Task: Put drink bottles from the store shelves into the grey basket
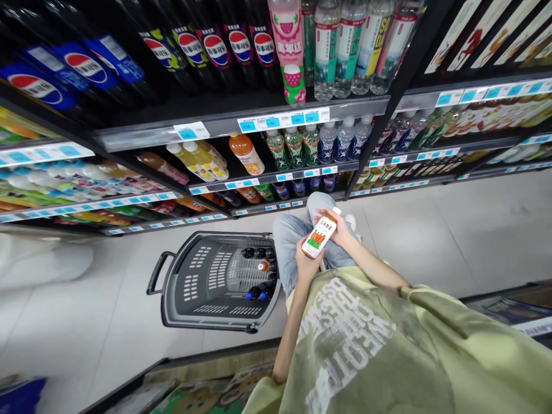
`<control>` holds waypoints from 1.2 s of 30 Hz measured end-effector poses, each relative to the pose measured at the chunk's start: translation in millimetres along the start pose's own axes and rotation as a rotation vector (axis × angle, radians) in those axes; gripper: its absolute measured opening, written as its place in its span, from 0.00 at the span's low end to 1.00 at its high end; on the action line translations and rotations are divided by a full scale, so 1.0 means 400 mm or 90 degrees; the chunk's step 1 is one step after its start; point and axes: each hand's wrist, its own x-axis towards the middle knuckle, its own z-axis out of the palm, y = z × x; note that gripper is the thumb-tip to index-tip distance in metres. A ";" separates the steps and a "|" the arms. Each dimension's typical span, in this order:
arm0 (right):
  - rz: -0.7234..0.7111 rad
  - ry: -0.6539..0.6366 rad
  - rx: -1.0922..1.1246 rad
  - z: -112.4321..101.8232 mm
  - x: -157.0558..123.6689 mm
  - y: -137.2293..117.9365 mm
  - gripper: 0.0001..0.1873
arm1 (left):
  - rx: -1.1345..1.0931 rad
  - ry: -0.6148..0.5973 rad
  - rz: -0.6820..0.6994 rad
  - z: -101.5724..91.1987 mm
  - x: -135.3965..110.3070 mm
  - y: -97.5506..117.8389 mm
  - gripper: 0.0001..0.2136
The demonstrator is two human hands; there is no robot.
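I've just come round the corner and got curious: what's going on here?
A person in a yellow-green shirt holds a carrot-label bottle over bent legs, left hand by its base, right hand nearer its white cap. A grey shopping basket stands on the floor to the person's left, with several dark bottles and an orange bottle in it. Drinks shelves stand ahead.

The person wears a loose yellow-green shirt (379, 339) with worn white lettering (348, 345), pale blue jeans (286, 238), white shoe (352, 221)
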 end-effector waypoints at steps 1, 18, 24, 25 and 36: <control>-0.001 -0.002 0.001 0.000 0.000 0.000 0.07 | -0.002 -0.001 0.000 0.001 0.000 0.000 0.30; 0.000 -0.005 -0.002 -0.001 0.001 0.000 0.08 | -0.010 -0.002 -0.019 0.002 0.000 0.021 0.32; 0.000 -0.005 -0.005 0.007 -0.004 -0.001 0.10 | -0.003 0.004 -0.002 0.001 0.000 0.016 0.33; 0.001 -0.004 -0.004 0.008 -0.005 -0.002 0.10 | 0.002 0.005 -0.009 0.001 0.000 0.015 0.32; 0.029 -0.026 -0.040 0.005 -0.015 0.001 0.08 | -0.123 0.001 -0.146 -0.022 0.002 -0.001 0.34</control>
